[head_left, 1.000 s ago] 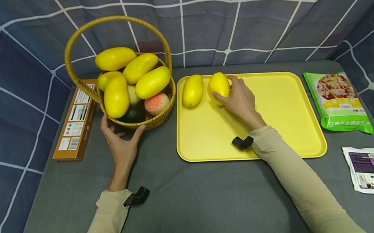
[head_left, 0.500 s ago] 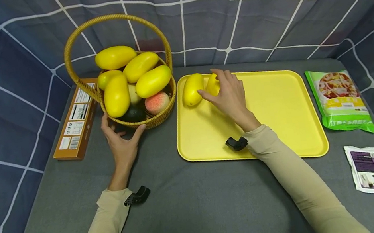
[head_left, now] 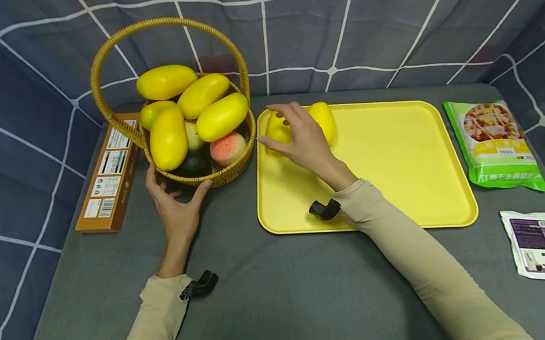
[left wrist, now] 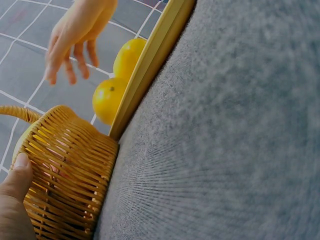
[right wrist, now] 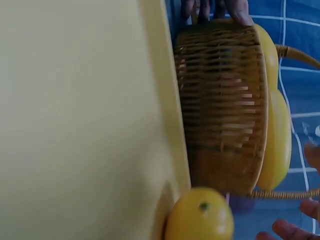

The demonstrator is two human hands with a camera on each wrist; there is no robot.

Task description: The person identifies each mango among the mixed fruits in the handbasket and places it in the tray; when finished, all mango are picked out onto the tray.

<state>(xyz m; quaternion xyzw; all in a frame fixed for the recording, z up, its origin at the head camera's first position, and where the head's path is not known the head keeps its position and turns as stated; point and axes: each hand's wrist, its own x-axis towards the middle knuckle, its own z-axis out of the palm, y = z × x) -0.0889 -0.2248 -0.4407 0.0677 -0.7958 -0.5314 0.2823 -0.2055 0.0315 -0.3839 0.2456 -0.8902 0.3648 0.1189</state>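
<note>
My left hand [head_left: 177, 216] holds the front left of a wicker basket [head_left: 231, 174], its thumb on the rim; the left wrist view shows this thumb [left wrist: 19, 177] against the woven wall. Several long yellow mangoes [head_left: 222, 117] fill the basket, with a peach [head_left: 228, 149] and a dark green fruit [head_left: 194, 164] lower down. Two more yellow mangoes lie side by side on the yellow tray [head_left: 410, 173]. My right hand [head_left: 308, 147], fingers spread and holding nothing, hovers over the left mango [head_left: 275, 128] and partly hides it. The right mango [head_left: 323, 118] lies behind the hand.
A brown box [head_left: 110, 179] lies left of the basket. Right of the tray are a green food packet [head_left: 496, 145] and a white and purple pouch [head_left: 542, 247]. Gridded cloth [head_left: 304, 30] hangs behind the grey table [head_left: 283, 309].
My right hand has let go of the right mango and moved left over the left one. My left hand stays on the basket.
</note>
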